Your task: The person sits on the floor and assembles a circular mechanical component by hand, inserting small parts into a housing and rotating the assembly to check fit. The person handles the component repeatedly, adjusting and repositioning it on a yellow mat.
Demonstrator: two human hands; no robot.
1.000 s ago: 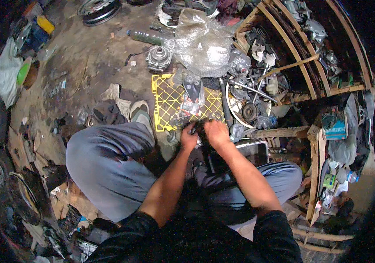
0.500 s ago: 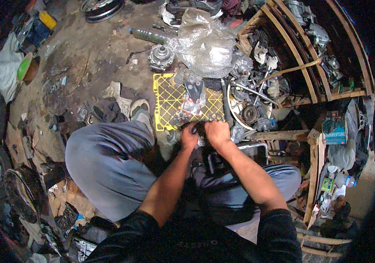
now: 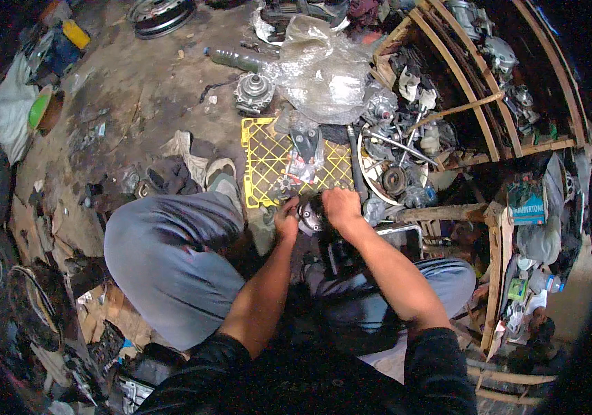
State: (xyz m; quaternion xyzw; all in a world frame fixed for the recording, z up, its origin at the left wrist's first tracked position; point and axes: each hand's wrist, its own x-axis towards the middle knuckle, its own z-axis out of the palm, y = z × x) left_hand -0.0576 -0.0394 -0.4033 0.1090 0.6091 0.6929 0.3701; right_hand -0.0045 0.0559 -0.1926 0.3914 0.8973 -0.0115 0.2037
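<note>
Round metal part (image 3: 311, 218) immediately right of the nearer left grip (image 3: 286, 220), whose hold cannot be told; right grip (image 3: 342, 206) curled, contents hidden.

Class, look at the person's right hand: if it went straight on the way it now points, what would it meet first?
Most likely the yellow lattice crate, whose near part lies just beyond the right hand; depth is unclear, so the hand might pass above it.
</note>
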